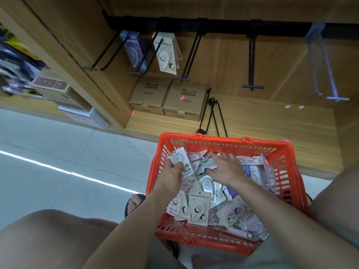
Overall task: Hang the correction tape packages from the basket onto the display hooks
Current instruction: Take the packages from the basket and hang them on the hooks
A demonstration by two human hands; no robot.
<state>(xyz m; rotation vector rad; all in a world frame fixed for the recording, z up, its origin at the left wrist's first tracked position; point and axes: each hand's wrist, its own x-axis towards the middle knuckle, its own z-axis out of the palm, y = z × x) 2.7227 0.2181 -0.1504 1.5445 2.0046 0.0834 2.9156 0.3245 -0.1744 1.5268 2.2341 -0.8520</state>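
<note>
Red plastic basket (252, 146) sits between the knees, right up against the wooden shelf (252, 121), heaped with correction tape packs (198, 208), and that keeps the stock within easy reach of the hooks above. The left hand (172, 173) pinches a green pack (179, 159) at the basket's left rim, card end up, probably so the hang hole leads on the way up. The right hand (227, 166) lies flat on the pile, fingers spread and straight, grasping nothing; it looks to be sifting for a match. On the black rail (233, 28), one hook carries white packs (167, 55) and its neighbour a purple pack (134, 49), while the middle hook (191, 57) and the next hook (252, 63) stand bare. Most stock is in the basket, so I judge the job barely begun.
</note>
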